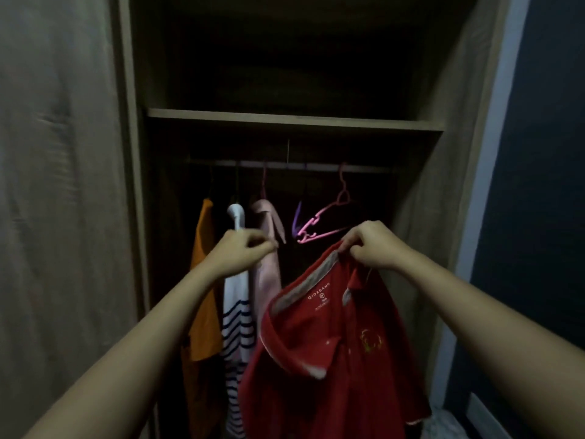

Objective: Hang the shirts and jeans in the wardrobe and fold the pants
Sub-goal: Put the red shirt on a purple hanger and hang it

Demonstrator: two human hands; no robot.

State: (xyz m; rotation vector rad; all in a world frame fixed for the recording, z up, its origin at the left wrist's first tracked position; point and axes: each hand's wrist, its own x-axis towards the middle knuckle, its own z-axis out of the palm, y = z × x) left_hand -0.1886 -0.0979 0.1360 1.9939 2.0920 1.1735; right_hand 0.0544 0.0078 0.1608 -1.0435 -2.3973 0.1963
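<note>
Wardrobe (133,153) stood open, interior dim. One shelf (294,120) ran across above the hanging rail (316,167).

On the rail, left to right:
- orange shirt (204,296), hung at the far left
- white shirt with dark stripes (239,327), just beside the orange one
- pale pink shirt (269,280), touching the striped one
- purple hanger (297,217), bare, only partly visible in the dark
- pink hanger (316,217), bare, hooked on the rail and tilted down to the left

Red polo shirt (332,359) was off the rail, held up in front of the wardrobe's right half, below the pink hanger. It dangled loosely, with the grey-trimmed collar uppermost, the printed neck label showing and a small yellow emblem on the chest.

Right hand (370,245) pinched the red polo at the top of its collar, fingers curled over the fabric.

Left hand (243,251) was raised in front of the striped and pink shirts, fingers bunched against the thumb at the pink shirt's edge. Whether it held any cloth could not be told.

Closed door panel (57,185) filled the left; dark wall (538,153) at the right
</note>
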